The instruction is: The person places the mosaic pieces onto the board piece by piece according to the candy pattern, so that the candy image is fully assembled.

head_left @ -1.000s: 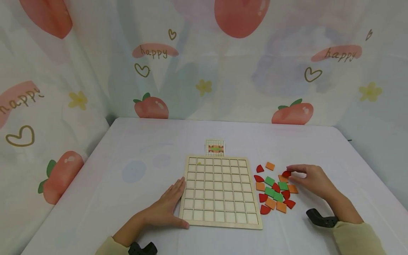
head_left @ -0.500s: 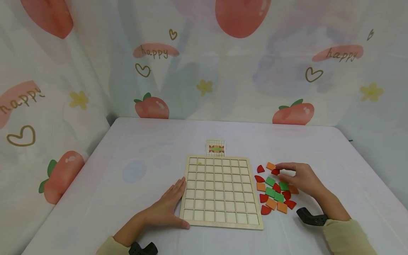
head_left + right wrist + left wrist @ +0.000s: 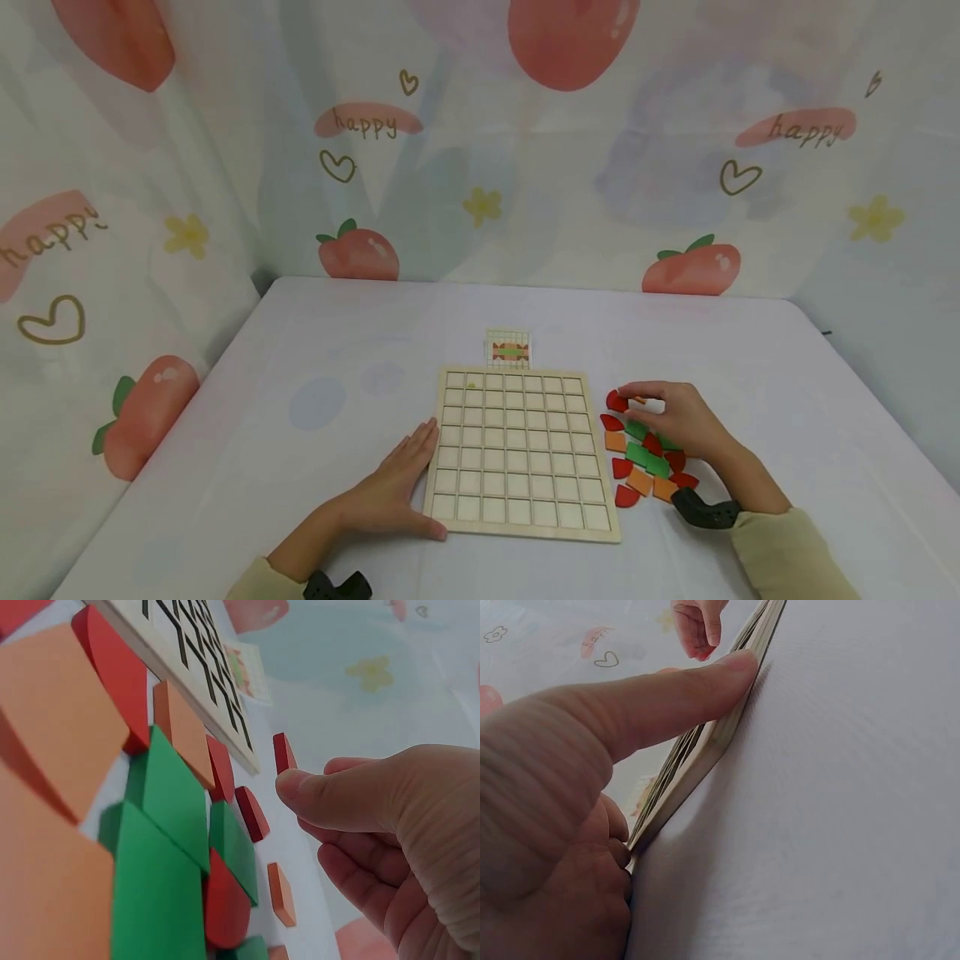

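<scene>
My right hand (image 3: 678, 417) pinches a red quarter-round tile (image 3: 283, 752) between thumb and fingertips, lifted off the table in the right wrist view. In the head view it is over the loose tiles, close to the board's right edge. My left hand (image 3: 384, 493) rests along the left side of a pale wooden grid board (image 3: 525, 534), fingers fairly straight, thumb (image 3: 705, 688) across the near left corner. The board's cells hold no tiles. Beyond its far edge lies a small pattern card (image 3: 510, 351) with a red, orange and green design on a grid.
Right of the board lie several loose tiles: green ones (image 3: 637, 454), orange squares (image 3: 615, 442) and red quarter-rounds (image 3: 627, 496), some overlapping. A white cloth (image 3: 360, 333) covers the table. A printed curtain (image 3: 480, 150) hangs behind it.
My right hand has carried the red tile leftward from the far right of the loose tiles to near the board's right edge. My left hand and the board have stayed put.
</scene>
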Demonstrator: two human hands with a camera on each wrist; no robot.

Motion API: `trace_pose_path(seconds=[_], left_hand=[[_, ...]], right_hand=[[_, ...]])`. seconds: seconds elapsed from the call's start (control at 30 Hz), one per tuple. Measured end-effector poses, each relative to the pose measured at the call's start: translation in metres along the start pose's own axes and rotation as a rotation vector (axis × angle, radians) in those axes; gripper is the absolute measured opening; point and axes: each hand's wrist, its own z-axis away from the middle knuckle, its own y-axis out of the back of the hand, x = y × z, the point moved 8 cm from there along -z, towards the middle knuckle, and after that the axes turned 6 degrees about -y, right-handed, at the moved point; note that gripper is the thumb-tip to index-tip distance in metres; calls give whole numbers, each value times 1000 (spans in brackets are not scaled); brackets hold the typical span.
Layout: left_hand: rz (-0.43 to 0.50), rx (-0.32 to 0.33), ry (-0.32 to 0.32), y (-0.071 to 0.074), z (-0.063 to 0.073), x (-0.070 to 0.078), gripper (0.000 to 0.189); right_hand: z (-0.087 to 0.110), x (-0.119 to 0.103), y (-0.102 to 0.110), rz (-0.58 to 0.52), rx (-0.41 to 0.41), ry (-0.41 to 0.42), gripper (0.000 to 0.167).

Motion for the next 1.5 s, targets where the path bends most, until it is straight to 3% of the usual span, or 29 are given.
trace_pose_path(seconds=[0.37,1.5], left_hand=[[-6,8,-1,-1,0,-1,125],[7,22,-4,-1,0,-1,125]], right_hand=[[-5,-18,-17,-8,-22,106,31],[-13,-32,-44,-54,-193,130,25]])
